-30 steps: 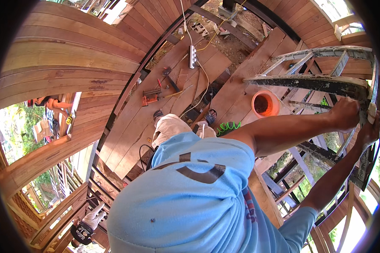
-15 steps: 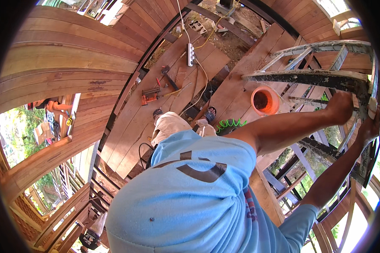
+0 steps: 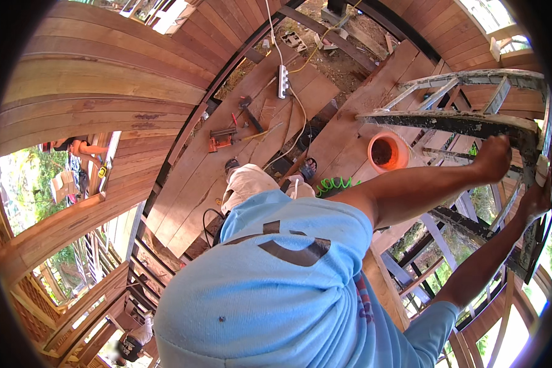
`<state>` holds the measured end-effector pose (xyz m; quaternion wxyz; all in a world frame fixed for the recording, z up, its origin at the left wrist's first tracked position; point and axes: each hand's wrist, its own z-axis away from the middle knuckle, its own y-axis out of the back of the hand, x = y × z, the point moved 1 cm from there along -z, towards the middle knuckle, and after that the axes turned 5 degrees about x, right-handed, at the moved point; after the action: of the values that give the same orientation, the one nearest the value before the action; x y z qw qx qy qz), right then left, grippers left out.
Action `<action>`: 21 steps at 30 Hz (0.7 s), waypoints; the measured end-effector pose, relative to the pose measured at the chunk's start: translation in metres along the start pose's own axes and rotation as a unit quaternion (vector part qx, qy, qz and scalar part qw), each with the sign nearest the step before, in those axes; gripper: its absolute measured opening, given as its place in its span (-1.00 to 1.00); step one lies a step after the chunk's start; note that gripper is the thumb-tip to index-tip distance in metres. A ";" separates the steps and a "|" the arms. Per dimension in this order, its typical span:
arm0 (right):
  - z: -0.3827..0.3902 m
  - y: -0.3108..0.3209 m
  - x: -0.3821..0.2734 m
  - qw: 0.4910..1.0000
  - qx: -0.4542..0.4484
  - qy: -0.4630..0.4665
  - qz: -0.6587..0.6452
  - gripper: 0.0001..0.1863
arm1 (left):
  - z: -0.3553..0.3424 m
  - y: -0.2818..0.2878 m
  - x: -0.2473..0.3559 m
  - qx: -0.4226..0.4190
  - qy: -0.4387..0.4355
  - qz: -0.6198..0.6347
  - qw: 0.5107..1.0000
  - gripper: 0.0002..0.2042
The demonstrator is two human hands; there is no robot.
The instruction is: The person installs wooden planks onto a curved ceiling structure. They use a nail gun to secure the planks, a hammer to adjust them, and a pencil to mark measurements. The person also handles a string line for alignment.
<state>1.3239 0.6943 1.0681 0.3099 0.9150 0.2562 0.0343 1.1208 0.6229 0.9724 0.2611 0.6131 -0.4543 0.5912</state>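
Observation:
At the right, a paint-spattered stepladder stands with its dark and pale rails reaching toward the rim of the view. My left hand is closed in a fist beside the ladder's upper part; whatever its fingers hold is hidden. Lower and further right, my right hand is bent with closed fingers against the ladder's top end. A small pale piece shows right at its fingertips, and I cannot tell what it is. Both forearms stretch to the right from my light blue shirt.
An orange bucket stands on the boards near the ladder, by a green coiled hose. An orange-and-black power tool, a hammer and a white power strip with cords lie on the planks. Other people are beyond the wooden wall.
The whole view has shifted slightly, so the floor and ladder appear a little further right and down. Both hands stay by the ladder's top, the left one marginally lower in the picture.

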 end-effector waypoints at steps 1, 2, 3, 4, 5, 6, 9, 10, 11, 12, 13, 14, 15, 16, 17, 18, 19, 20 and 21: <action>0.001 0.004 0.001 1.000 -0.002 -0.009 0.006 -0.63 | 0.008 -0.003 0.006 -0.052 -0.017 -0.017 0.998 -0.82; 0.001 0.007 0.001 1.000 -0.004 -0.017 0.011 -0.62 | 0.013 -0.004 0.015 -0.102 -0.035 -0.032 0.994 -0.82; 0.003 0.010 0.003 0.999 -0.007 -0.029 0.021 -0.62 | 0.012 0.000 0.026 -0.153 -0.054 -0.048 0.986 -0.82; 0.003 0.014 0.005 0.999 -0.010 -0.042 0.032 -0.62 | 0.005 0.005 0.038 -0.182 -0.052 -0.047 0.981 -0.81; 0.005 0.021 0.009 0.997 -0.015 -0.061 0.054 -0.62 | -0.001 0.016 0.061 -0.215 -0.051 -0.044 0.974 -0.80; 0.004 0.020 0.005 0.995 -0.022 -0.076 0.062 -0.61 | -0.007 0.028 0.072 -0.237 -0.048 -0.048 0.969 -0.78; 0.003 0.018 -0.006 0.995 -0.021 -0.090 0.022 -0.62 | -0.028 0.038 0.069 -0.125 -0.061 -0.024 0.990 -0.81; 0.003 0.019 -0.010 0.996 -0.019 -0.091 -0.004 -0.63 | -0.033 0.042 0.070 -0.116 -0.056 -0.012 0.992 -0.81; 0.002 0.017 -0.015 0.996 -0.019 -0.080 -0.042 -0.63 | -0.033 0.042 0.064 -0.065 -0.035 -0.002 0.997 -0.83; 0.000 0.011 -0.019 0.997 -0.026 -0.055 -0.044 -0.64 | -0.034 0.040 0.044 -0.050 -0.031 -0.014 0.998 -0.84; -0.002 0.003 -0.024 0.998 -0.032 -0.030 -0.047 -0.65 | -0.032 0.037 0.021 -0.035 -0.026 -0.028 0.999 -0.84; -0.003 0.003 -0.014 0.999 -0.029 0.001 -0.015 -0.65 | -0.029 0.031 0.011 -0.027 -0.025 -0.043 0.998 -0.85; -0.002 0.009 0.003 0.999 -0.027 0.034 0.020 -0.65 | -0.018 0.025 0.015 -0.060 -0.013 -0.058 0.996 -0.86; -0.001 0.014 0.019 0.996 -0.024 0.069 0.055 -0.65 | -0.001 0.019 0.022 -0.093 0.000 -0.073 0.993 -0.87; -0.001 0.025 0.041 0.990 -0.024 0.108 0.090 -0.65 | 0.012 0.014 0.031 -0.127 0.011 -0.086 0.988 -0.87; -0.001 0.023 0.047 0.989 -0.024 0.115 0.095 -0.66 | 0.014 0.015 0.037 -0.154 -0.030 -0.083 0.984 -0.87; -0.001 0.020 0.052 0.987 -0.024 0.123 0.101 -0.66 | 0.014 0.013 0.046 -0.181 -0.070 -0.078 0.978 -0.87; -0.002 0.017 0.050 0.991 -0.021 0.098 0.087 -0.67 | 0.010 0.013 0.057 -0.209 -0.112 -0.074 0.969 -0.87; 0.000 0.016 0.048 0.994 -0.021 0.071 0.075 -0.67 | -0.001 0.024 0.074 -0.229 -0.093 -0.061 0.967 -0.85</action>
<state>1.3730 0.7070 1.0726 0.3070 0.9200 0.2072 0.1279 1.0912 0.5949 1.0391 0.3865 0.6158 -0.5620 0.3944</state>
